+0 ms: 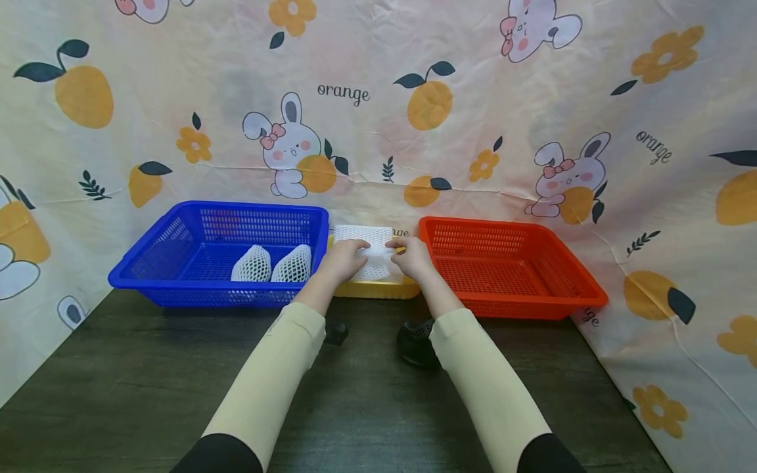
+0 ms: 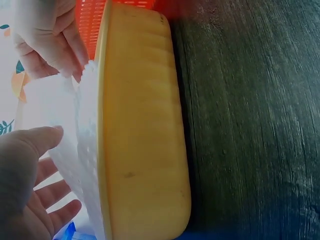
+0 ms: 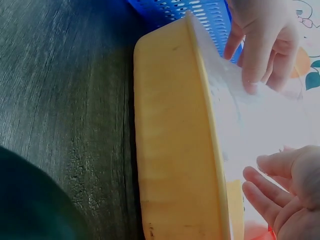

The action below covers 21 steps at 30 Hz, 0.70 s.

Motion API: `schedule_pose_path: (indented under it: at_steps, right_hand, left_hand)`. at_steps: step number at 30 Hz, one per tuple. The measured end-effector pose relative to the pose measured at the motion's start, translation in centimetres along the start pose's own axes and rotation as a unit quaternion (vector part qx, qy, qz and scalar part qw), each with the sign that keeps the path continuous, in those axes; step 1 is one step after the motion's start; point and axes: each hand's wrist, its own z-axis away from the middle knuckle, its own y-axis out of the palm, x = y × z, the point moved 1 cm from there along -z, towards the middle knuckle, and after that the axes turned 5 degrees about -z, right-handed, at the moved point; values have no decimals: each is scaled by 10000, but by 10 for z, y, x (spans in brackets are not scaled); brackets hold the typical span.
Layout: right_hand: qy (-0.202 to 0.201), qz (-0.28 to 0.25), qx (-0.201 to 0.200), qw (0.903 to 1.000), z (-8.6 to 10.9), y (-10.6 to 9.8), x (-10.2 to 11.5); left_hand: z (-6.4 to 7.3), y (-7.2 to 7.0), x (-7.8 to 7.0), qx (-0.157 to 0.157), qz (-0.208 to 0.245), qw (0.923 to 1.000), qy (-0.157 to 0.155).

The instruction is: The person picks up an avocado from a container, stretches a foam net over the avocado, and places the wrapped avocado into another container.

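Observation:
Between my hands is a thin white foam net (image 1: 374, 263), over a yellow basket (image 2: 145, 120) lined with more white netting. My left hand (image 1: 344, 258) grips its left side; the left wrist view shows the thumb (image 2: 50, 136) on the front face, other fingers spread behind. My right hand (image 1: 412, 257) pinches the opposite edge, its fingertips right at the foam in the left wrist view. In the right wrist view that hand's lower fingers (image 3: 265, 192) stand apart from the thumb, and glare washes out the foam there.
A blue basket (image 1: 201, 294) on the left holds two rounded shapes in white foam netting (image 1: 252, 264). To the right stands a red basket (image 1: 514, 304). Dark wood table (image 1: 367, 407) lies in front; a printed cloth (image 1: 367, 144) hangs close behind.

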Motion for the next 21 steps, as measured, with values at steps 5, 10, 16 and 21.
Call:
schedule_pose_path:
  at_steps: [5, 10, 16, 21]
  right_hand:
    - [-107, 8, -171, 9998, 0, -1, 2]
    - [-372, -119, -426, 9983, 0, -4, 7]
    - [-676, -229, -670, 9952, 0, -8, 15]
    - [-840, -163, -907, 9922, 1, -11, 20]
  left_hand:
    - [0, -2, 0, -138, 61, 9999, 69]
    - [1, -9, -1, -380, 93, 9992, 130]
    - [2, -20, -2, -683, 100, 9971, 312]
    - [1, -28, -3, -876, 203, 9953, 361]
